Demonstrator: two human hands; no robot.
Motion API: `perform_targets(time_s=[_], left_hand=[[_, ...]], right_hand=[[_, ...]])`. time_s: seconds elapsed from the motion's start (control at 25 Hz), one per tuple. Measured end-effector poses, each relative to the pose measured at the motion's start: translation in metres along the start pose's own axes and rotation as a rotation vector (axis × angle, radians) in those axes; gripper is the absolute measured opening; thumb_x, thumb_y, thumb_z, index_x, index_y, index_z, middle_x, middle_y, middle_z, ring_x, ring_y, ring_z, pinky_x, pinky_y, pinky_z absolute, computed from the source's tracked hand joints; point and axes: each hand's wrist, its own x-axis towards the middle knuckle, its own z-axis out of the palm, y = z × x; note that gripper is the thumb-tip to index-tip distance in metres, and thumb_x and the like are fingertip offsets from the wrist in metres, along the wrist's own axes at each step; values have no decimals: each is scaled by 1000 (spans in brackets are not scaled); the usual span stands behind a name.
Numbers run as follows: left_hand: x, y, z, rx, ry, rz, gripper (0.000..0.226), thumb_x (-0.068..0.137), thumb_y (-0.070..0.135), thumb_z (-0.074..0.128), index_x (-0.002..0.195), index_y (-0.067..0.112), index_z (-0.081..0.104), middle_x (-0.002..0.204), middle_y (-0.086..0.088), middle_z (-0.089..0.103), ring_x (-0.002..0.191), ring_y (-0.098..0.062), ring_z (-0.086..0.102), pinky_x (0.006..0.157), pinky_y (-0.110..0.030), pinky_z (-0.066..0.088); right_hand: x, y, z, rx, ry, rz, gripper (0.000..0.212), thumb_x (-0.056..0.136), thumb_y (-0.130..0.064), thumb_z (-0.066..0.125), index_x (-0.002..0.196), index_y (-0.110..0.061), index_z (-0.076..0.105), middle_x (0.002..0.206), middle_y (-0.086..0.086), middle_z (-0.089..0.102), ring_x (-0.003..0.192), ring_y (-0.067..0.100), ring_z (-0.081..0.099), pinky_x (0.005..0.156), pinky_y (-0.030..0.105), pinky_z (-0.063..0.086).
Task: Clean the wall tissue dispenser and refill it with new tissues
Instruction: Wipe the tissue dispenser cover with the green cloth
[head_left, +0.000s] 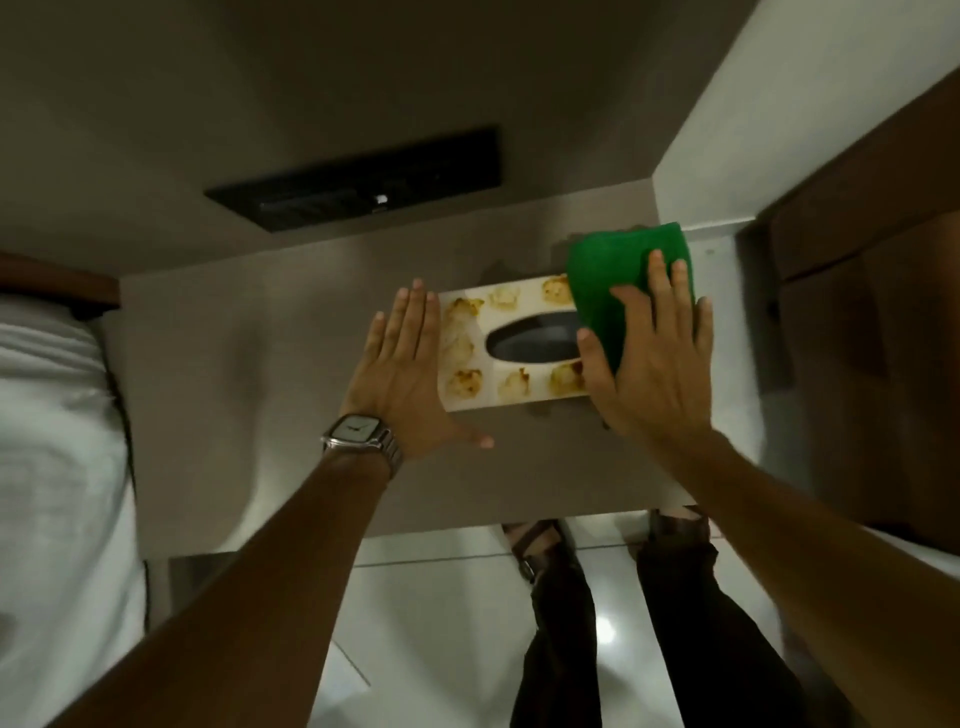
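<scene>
A cream tissue box (498, 387) with yellow flower prints and a dark oval slot lies flat on a grey-brown bedside table (270, 374). My left hand (402, 371), with a wristwatch, lies flat against the box's left end, fingers straight. My right hand (652, 358) presses a folded green cloth (602, 280) down on the right end of the box, fingers spread over the cloth. No tissue shows in the slot.
A dark rectangular panel (363, 179) is set in the wall behind the table. A white bed (57, 415) lies to the left, a dark wooden cabinet (872, 312) to the right. My legs and sandalled feet (540, 545) stand on glossy white floor tiles below.
</scene>
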Motion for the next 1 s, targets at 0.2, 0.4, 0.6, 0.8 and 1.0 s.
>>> perform_targets(time_s=[0.2, 0.4, 0.6, 0.8, 1.0], left_hand=[[15, -11, 10, -51, 20, 8, 161, 42, 86, 68, 151, 8, -20, 162, -12, -18, 150, -25, -14, 119, -43, -9], [22, -2, 10, -183, 68, 29, 151, 45, 60, 86, 153, 8, -6, 164, -14, 1, 151, -27, -2, 118, -41, -5], [25, 7, 6, -153, 77, 31, 153, 37, 59, 90, 152, 4, 6, 161, -15, 16, 151, -30, 6, 118, -40, -4], [22, 3, -1, -214, 33, 36, 154, 39, 60, 90, 154, 7, 2, 162, -12, 10, 151, -26, -1, 118, -38, -9], [22, 8, -1, -275, 38, 22, 155, 36, 58, 91, 153, 6, 3, 162, -12, 10, 151, -26, -1, 119, -37, -8]], right_hand=[[7, -2, 8, -213, -42, -20, 71, 102, -54, 25, 160, -12, 19, 168, 18, 14, 154, 39, 10, 122, 59, 10], [11, -21, 14, -250, -107, 22, 74, 102, -55, 17, 161, -11, 11, 169, 18, 7, 155, 40, 4, 123, 59, 5], [-1, -58, 27, -229, -199, -226, 65, 106, -47, 22, 161, -14, 12, 169, 14, 9, 156, 36, 5, 125, 54, 3], [-3, 8, -1, -208, -189, 2, 64, 105, -45, 21, 161, -16, 11, 169, 14, 7, 156, 34, 3, 123, 59, 11], [33, -44, 22, -207, -111, -8, 70, 104, -51, 25, 161, -11, 12, 168, 17, 9, 155, 38, 5, 125, 55, 7]])
